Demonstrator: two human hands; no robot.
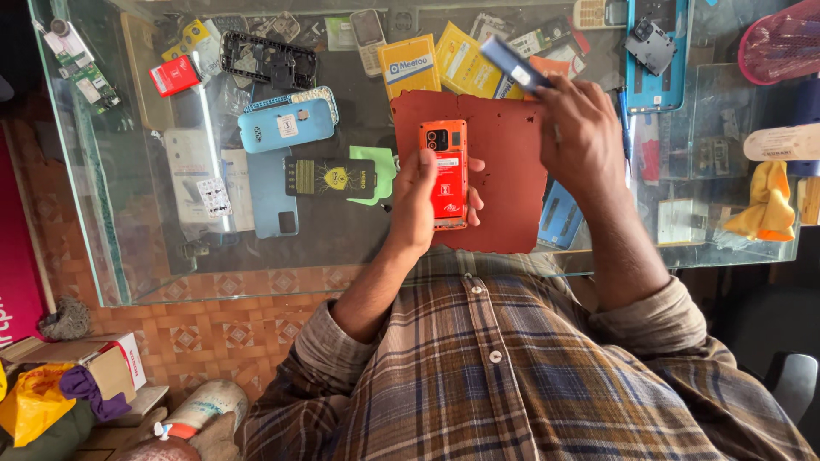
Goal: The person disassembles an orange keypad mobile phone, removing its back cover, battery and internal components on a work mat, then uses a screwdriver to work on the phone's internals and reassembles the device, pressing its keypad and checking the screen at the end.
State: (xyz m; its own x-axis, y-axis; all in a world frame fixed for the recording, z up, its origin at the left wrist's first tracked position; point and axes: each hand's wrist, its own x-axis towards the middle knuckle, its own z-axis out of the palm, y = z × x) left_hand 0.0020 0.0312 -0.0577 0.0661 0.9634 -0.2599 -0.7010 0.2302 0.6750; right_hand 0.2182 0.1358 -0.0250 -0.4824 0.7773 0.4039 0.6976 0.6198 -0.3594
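Head view: orange phone [444,173] (back-up)

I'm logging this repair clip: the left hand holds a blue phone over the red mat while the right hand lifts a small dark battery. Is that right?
Not quite. In the head view the phone in the left hand is orange, not blue. The rest stands: it is over the red mat, and the right hand lifts a small dark battery.
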